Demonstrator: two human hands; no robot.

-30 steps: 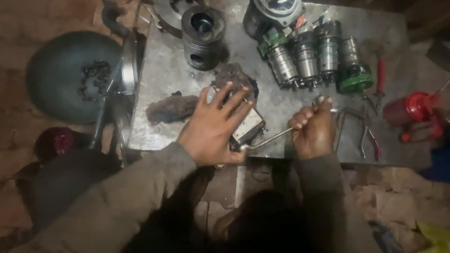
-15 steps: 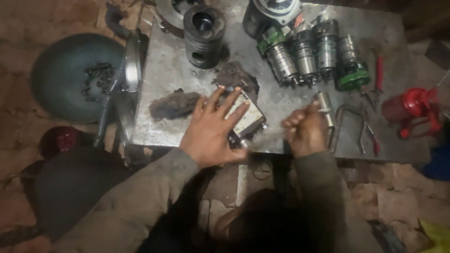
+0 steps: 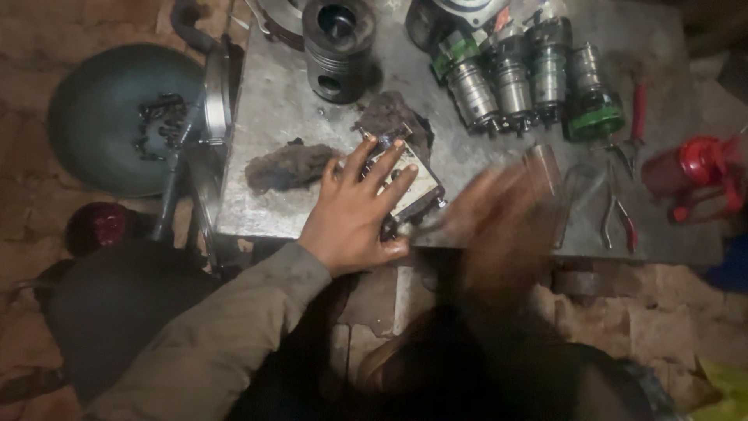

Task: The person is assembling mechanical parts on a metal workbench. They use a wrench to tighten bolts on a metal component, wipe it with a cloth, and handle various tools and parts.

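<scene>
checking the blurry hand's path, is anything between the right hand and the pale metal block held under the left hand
Nothing visible does. The blurred right hand is beside the pale rectangular metal block, which the left hand presses flat on the grey metal table. Only bare tabletop shows between them.

- Dim scene overall, warm brownish cast; light falls from above onto the grey metal table [image 3: 288, 101], brightest patch of the frame.
- Edges and bottom fall into near black; lap area is crushed shadow.
- Right hand [image 3: 499, 226] heavily motion-blurred, smeared streak, fingers unreadable.
- Left hand [image 3: 358, 214] fairly sharp, lit from above, shadow under the palm.
- Mild glare on the metal cylinders [image 3: 514, 78] and red tool [image 3: 697, 168].
- Grainy, soft detail throughout; slight wide-angle bend at the corners.
</scene>
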